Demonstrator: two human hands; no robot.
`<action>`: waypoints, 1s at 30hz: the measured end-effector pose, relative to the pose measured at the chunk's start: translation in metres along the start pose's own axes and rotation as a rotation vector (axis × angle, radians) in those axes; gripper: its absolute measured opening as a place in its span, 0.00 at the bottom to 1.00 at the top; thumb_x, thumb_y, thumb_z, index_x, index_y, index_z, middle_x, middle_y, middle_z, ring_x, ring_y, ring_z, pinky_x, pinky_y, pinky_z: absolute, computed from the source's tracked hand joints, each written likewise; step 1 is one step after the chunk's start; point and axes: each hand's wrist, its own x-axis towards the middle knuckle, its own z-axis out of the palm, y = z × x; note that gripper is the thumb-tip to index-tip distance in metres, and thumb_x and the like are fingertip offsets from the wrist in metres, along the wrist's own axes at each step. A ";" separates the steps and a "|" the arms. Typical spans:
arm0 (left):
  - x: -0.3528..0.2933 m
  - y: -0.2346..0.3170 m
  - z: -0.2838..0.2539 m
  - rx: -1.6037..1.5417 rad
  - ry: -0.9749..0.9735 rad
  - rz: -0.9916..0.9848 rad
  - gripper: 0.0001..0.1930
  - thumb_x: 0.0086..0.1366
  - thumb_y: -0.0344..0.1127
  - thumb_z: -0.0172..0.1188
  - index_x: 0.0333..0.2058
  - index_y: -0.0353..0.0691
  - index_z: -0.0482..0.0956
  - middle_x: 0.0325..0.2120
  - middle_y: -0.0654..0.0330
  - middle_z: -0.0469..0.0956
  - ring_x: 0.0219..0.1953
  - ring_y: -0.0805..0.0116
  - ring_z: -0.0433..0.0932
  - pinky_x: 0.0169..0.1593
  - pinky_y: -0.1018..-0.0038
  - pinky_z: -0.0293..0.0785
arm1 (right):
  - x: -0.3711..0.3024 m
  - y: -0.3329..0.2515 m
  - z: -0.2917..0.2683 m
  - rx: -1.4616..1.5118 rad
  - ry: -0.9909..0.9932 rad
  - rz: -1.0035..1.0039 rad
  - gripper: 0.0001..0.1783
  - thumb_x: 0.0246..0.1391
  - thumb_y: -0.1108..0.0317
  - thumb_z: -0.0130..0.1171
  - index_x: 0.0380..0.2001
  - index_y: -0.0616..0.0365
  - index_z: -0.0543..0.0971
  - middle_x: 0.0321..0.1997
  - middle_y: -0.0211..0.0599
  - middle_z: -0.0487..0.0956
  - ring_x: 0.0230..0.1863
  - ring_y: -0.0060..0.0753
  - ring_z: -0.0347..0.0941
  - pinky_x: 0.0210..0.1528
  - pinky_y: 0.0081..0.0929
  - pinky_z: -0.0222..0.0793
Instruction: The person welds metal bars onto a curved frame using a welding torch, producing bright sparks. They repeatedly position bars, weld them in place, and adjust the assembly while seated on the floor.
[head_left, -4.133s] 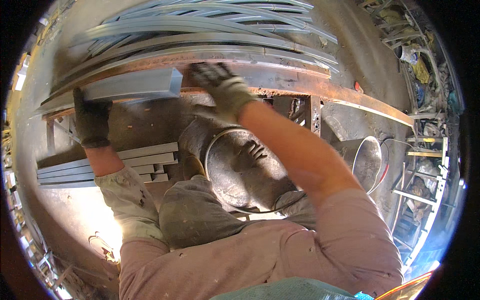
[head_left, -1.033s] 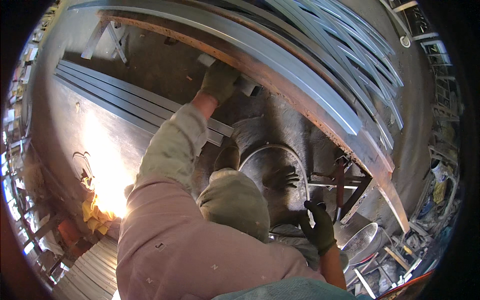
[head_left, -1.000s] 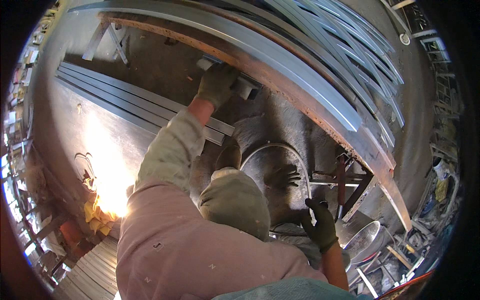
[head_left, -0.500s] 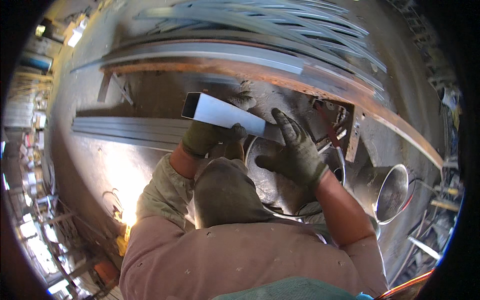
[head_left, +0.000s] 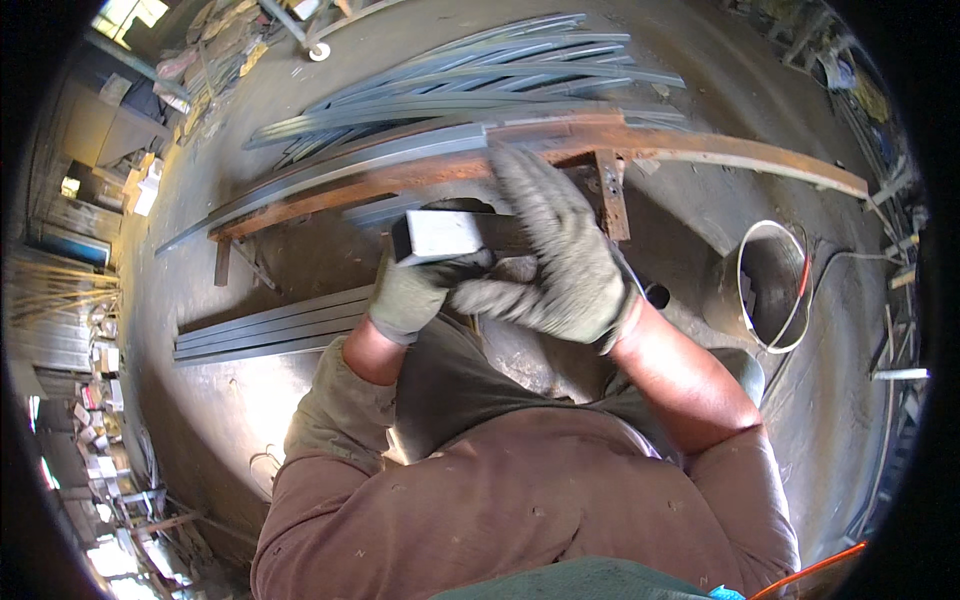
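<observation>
A short length of square metal tube [head_left: 442,238] is held up in front of my body, its dark hollow end facing left. My left hand [head_left: 410,296], in a worn grey-green work glove, is closed around the tube from below. My right hand [head_left: 565,265], gloved alike and blurred by motion, is raised at the tube's right end. Its fingers are stretched and the thumb stands apart. It covers that end, so whether the palm touches the tube I cannot tell.
Beyond my hands a rusty steel beam [head_left: 690,143] on legs carries a long grey metal profile [head_left: 400,155]. Several loose profiles [head_left: 480,85] lie behind it. More square tubes [head_left: 265,325] lie at left. A bucket [head_left: 728,290] with a red-handled tool [head_left: 805,275] stands at right.
The view has shifted, showing more floor at the far side. My right hand has swung up beside the tube and hides more of it. My left hand keeps its hold.
</observation>
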 end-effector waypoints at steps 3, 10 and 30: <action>-0.002 -0.003 0.024 -0.426 -0.372 0.024 0.39 0.68 0.31 0.84 0.75 0.34 0.77 0.69 0.51 0.85 0.71 0.54 0.83 0.76 0.55 0.78 | 0.010 -0.057 0.010 0.081 0.002 -0.039 0.76 0.55 0.25 0.79 0.88 0.69 0.58 0.88 0.69 0.64 0.88 0.75 0.61 0.91 0.65 0.54; 0.001 0.004 0.021 0.191 -0.247 0.436 0.34 0.62 0.27 0.87 0.66 0.32 0.85 0.63 0.51 0.89 0.71 0.50 0.83 0.76 0.53 0.77 | -0.016 -0.032 -0.006 -0.032 -0.052 -0.078 0.72 0.64 0.18 0.66 0.87 0.68 0.59 0.88 0.72 0.63 0.88 0.78 0.60 0.92 0.64 0.51; 0.013 0.039 -0.011 0.033 -0.183 0.082 0.54 0.59 0.41 0.92 0.79 0.32 0.70 0.76 0.40 0.77 0.78 0.37 0.76 0.82 0.44 0.71 | -0.051 0.004 -0.112 -0.215 -0.554 0.530 0.45 0.55 0.47 0.82 0.73 0.51 0.84 0.63 0.50 0.89 0.62 0.60 0.86 0.64 0.50 0.82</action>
